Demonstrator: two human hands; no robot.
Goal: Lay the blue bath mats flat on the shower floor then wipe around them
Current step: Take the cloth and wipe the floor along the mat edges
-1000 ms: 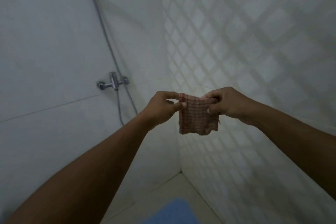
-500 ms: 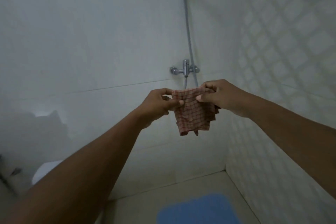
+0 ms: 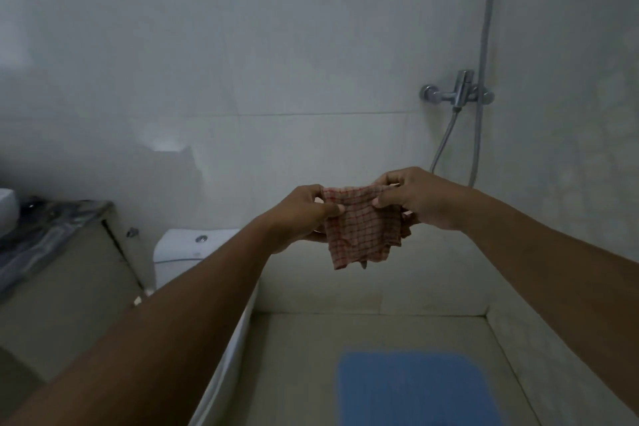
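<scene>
White tiled walls close the shower corner in front of us, and we hold our arms out at chest height above the floor. Between our hands hangs the checked cloth (image 3: 363, 232), red lines on a pale ground, crumpled and hanging in loose folds. Our left hand (image 3: 304, 214) pinches its upper left edge between thumb and fingers, and our right hand (image 3: 415, 199) grips the upper right part, with some fabric bunched under the palm. Below the hands, one blue bath mat (image 3: 415, 387) lies flat on the shower floor (image 3: 297, 356), with bare tile on all the sides we can see; its near end is cut off by the frame. We judge that the laying step is done for this mat and that we are preparing the cloth for wiping. The next move calls for bending down and bringing the cloth to the tile beside the mat. Beyond the right hand, the shower mixer (image 3: 458, 93) and hose are on the wall; beyond the left arm stands a toilet tank (image 3: 186, 249).
</scene>
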